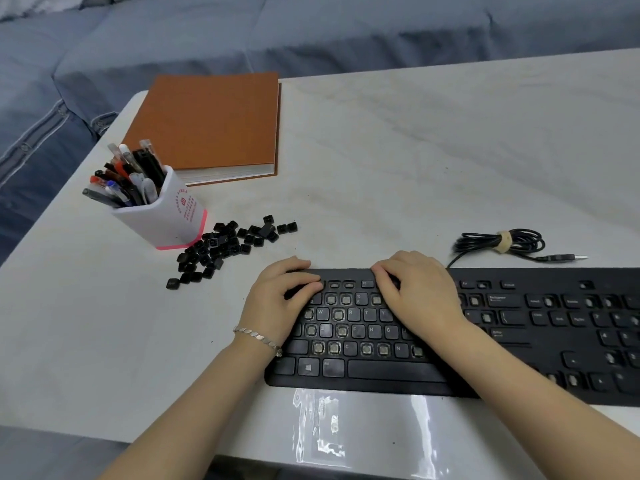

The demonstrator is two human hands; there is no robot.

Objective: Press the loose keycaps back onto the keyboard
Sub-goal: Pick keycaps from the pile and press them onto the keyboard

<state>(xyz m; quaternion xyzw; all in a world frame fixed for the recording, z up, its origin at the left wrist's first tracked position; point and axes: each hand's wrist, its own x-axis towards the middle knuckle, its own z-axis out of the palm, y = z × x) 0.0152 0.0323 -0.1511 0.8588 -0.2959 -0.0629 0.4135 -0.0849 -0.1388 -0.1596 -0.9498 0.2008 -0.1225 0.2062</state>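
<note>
Head view: my left hand (pixel 280 303) and right hand (pixel 415 289) curl on the keyboard (pixel 381 372) top row; I cannot tell if either grip holds something. The loose keycaps (pixel 221 249) lie beside the pen cup (pixel 173 216); pressed tilted, one may jam.

Home bedroom: desk (pixel 415 150) beside bed (pixel 311 29)

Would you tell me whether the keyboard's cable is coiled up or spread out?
Coiled: the cable lies in loops on the table behind the keyboard, bound by a pale tie, its plug lying free.
</note>
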